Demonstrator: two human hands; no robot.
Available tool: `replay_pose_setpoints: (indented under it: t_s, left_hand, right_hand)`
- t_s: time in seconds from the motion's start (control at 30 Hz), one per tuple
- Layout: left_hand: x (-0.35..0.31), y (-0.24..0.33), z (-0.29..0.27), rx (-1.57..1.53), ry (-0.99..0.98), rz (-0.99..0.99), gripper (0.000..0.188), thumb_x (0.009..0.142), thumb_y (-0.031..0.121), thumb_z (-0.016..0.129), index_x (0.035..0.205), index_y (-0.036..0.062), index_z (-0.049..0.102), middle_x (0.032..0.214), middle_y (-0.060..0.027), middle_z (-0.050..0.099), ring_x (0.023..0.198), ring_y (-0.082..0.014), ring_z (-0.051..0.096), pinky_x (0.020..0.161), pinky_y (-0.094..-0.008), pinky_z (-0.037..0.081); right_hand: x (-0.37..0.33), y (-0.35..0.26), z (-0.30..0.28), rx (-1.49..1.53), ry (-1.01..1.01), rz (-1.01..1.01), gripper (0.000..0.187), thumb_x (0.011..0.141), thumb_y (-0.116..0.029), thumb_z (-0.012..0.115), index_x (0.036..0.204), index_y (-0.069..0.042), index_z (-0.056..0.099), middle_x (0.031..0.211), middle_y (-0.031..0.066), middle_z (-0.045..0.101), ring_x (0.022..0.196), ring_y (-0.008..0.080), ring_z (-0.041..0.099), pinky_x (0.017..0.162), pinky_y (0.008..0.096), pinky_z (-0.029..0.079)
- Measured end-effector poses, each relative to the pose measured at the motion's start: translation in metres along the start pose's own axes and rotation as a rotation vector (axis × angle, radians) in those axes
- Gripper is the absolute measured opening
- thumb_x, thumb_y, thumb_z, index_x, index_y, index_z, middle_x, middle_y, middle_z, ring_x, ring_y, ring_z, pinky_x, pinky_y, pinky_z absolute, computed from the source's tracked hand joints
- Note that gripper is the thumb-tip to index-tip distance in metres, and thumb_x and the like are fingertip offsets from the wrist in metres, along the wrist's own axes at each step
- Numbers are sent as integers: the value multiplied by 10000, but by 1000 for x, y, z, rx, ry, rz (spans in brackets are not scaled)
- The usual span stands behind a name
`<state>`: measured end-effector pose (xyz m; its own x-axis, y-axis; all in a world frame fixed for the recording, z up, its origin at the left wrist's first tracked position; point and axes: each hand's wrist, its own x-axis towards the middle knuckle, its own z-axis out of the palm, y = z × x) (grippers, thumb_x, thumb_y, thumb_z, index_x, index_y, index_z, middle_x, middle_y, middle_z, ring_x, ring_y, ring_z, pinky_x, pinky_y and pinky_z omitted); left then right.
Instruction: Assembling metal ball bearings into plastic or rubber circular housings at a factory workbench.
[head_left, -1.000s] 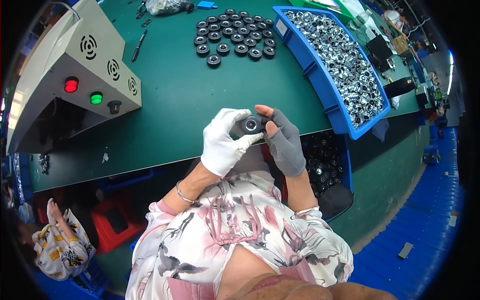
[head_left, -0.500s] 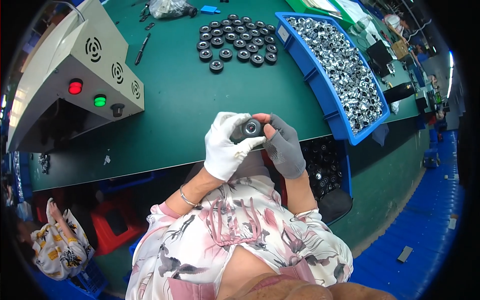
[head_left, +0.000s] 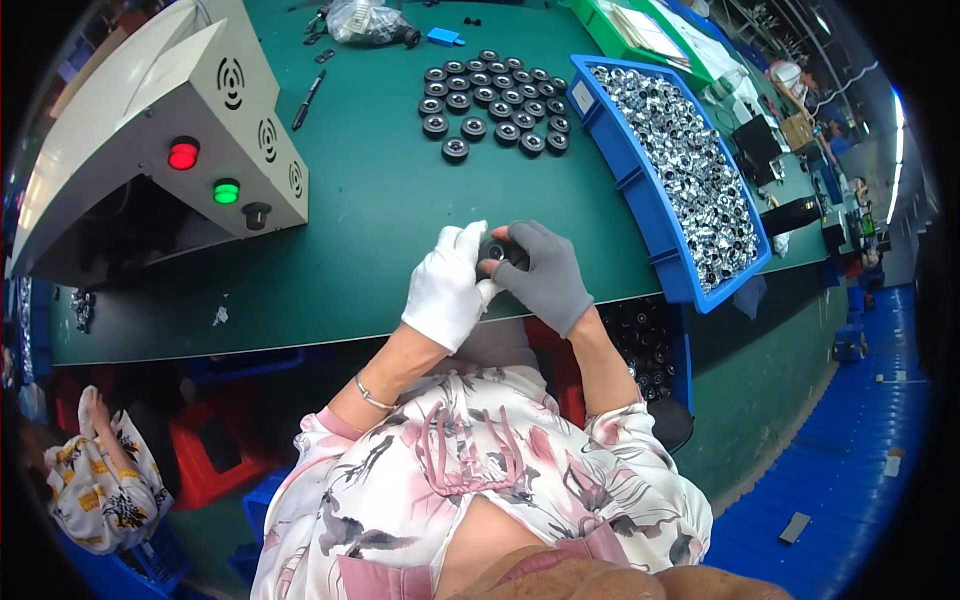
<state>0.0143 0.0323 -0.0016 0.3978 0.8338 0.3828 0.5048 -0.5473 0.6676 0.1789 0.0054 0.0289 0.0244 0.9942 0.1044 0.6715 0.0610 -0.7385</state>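
Observation:
My left hand [head_left: 446, 288], in a white glove, grips a small black wheel [head_left: 497, 254] from its left side just above the table's near edge. On the other side my right hand [head_left: 546, 276], in a grey glove with bare fingertips, is closed over the same wheel, its thumb and fingers on the face. Only part of the wheel shows between the fingers, with a shiny ring at its centre. Farther back on the green table stand several like black wheels [head_left: 502, 119] in a close group, lying flat with their silver centres up.
A blue bin [head_left: 643, 203] of shiny metal parts stands at the right. At the left is a beige machine [head_left: 215, 130] with red and green lights. A pen [head_left: 309, 100] and a plastic bag [head_left: 362, 22] lie farther back. Beneath the table edge sits a crate of black wheels [head_left: 645, 345].
My right hand has rolled over the wheel and covers more of its face. My left fingers have drawn closer together. The whole view has shifted slightly.

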Motion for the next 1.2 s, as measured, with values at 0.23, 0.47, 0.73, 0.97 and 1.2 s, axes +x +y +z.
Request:
replay_pose_setpoints:
  t_s: [0.23, 0.47, 0.73, 0.97, 1.2]
  left_hand:
    - [-35, -13, -68, -138, 142, 11, 530, 731, 41, 833, 1213, -2, 618, 1041, -129, 643, 765, -192, 651, 703, -290, 552]
    - [-86, -87, -142, 79, 579, -145, 384, 781, -57, 750, 1147, -3, 651, 1001, -151, 648, 750, -215, 661, 688, -304, 547]
    - [-19, -188, -215, 504, 624, -31, 285, 848, -14, 664, 1126, 48, 682, 1085, -171, 642, 855, -304, 670, 718, -361, 539]
    - [32, -263, -225, 748, 152, -23, 431, 932, 161, 589, 1347, 63, 524, 1345, -154, 576, 1210, -334, 560, 1029, -392, 450]
    - [59, -392, -237, 265, 62, -129, 497, 988, 200, 585, 1424, 11, 439, 1432, -149, 495, 1339, -282, 442, 1141, -400, 356]
  right_hand:
    - [65, 27, 9, -329, 173, -165, 332, 817, -213, 736, 1091, -37, 675, 1015, 141, 621, 906, 340, 639, 792, 422, 513]
    - [108, 43, 13, -476, 253, -326, 250, 829, -180, 738, 1017, -40, 651, 982, 146, 628, 902, 347, 633, 768, 430, 510]
    - [100, 34, -3, -604, 410, -334, 242, 849, -164, 730, 1041, -40, 651, 990, 123, 621, 898, 319, 633, 764, 408, 507]
    - [50, 32, -132, -679, 642, -247, 201, 897, -155, 682, 1042, -16, 670, 971, 148, 635, 845, 313, 634, 740, 379, 493]
    - [20, 128, -245, -682, 436, 227, 245, 901, -234, 642, 1033, -30, 683, 936, 155, 701, 896, 286, 688, 809, 369, 513]
